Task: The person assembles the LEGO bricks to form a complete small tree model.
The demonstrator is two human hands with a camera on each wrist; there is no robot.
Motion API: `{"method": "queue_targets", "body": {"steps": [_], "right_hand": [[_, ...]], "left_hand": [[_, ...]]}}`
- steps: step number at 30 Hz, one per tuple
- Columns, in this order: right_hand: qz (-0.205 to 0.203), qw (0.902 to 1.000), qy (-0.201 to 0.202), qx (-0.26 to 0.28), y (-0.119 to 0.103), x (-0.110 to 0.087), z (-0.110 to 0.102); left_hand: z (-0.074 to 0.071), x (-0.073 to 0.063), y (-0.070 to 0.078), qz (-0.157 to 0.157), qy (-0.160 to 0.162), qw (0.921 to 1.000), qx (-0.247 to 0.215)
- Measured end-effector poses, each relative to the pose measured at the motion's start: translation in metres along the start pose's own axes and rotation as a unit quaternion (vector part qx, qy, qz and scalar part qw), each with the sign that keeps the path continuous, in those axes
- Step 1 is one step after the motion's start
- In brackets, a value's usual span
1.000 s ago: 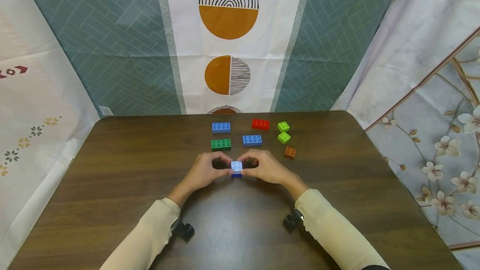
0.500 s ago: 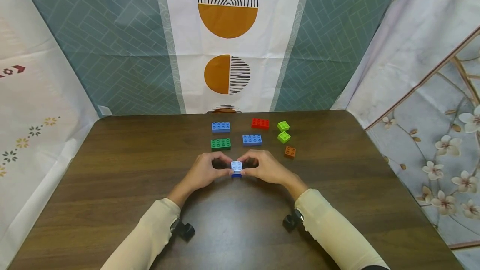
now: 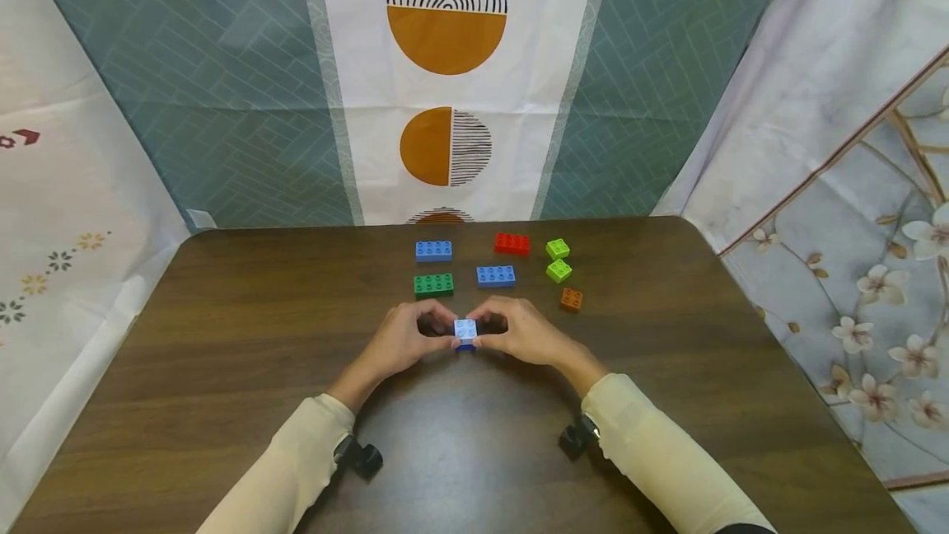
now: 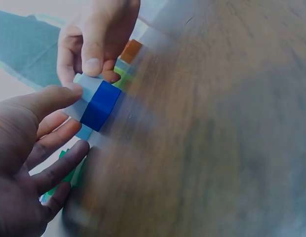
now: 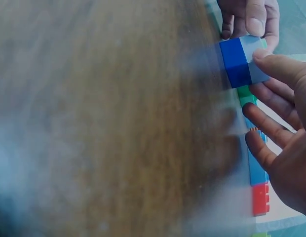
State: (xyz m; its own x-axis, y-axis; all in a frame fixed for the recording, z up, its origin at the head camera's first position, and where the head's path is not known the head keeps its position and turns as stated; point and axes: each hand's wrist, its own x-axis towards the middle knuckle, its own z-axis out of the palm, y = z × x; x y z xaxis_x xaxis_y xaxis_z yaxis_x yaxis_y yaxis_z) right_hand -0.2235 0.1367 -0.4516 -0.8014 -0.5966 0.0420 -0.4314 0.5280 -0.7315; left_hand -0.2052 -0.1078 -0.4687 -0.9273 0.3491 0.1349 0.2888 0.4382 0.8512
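Observation:
A light blue brick (image 3: 465,330) with studs on top sits on a dark blue brick (image 4: 100,105), and the two form a small stack at the middle of the table. From the left, my left hand (image 3: 404,336) pinches the light blue brick between thumb and fingers. My right hand (image 3: 528,332) pinches the same brick from the right side. In the right wrist view the dark blue brick (image 5: 235,62) stands on the tabletop, flush beneath the light one. The other fingers of both hands are spread away from the stack.
Behind the hands lie a green brick (image 3: 433,284), two blue bricks (image 3: 433,250), a red brick (image 3: 512,243), two lime bricks (image 3: 558,271) and an orange-brown brick (image 3: 571,299). The brown table (image 3: 222,336) ends at a patterned cloth (image 3: 252,105) at the back.
Both hands keep their hold on the light blue brick, with no visible movement on the table. The head view has shifted slightly.

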Motion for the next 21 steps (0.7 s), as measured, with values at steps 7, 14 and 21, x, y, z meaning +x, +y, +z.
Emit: {"method": "queue_targets", "body": {"steps": [7, 14, 21], "right_hand": [[-0.004, 1.0, -0.004, 0.001, 0.002, 0.001, -0.002], [0.008, 0.9999, 0.0, -0.012, 0.003, 0.0, -0.011], [0.019, 0.9991, 0.034, -0.017, 0.008, -0.005, -0.033]], "left_hand": [[0.002, 0.002, -0.001, -0.005, -0.002, 0.9999, 0.01], [0.002, 0.003, 0.0, -0.006, -0.005, 0.9999, 0.012], [0.002, 0.003, 0.0, -0.011, -0.007, 0.9998, 0.012]]}}
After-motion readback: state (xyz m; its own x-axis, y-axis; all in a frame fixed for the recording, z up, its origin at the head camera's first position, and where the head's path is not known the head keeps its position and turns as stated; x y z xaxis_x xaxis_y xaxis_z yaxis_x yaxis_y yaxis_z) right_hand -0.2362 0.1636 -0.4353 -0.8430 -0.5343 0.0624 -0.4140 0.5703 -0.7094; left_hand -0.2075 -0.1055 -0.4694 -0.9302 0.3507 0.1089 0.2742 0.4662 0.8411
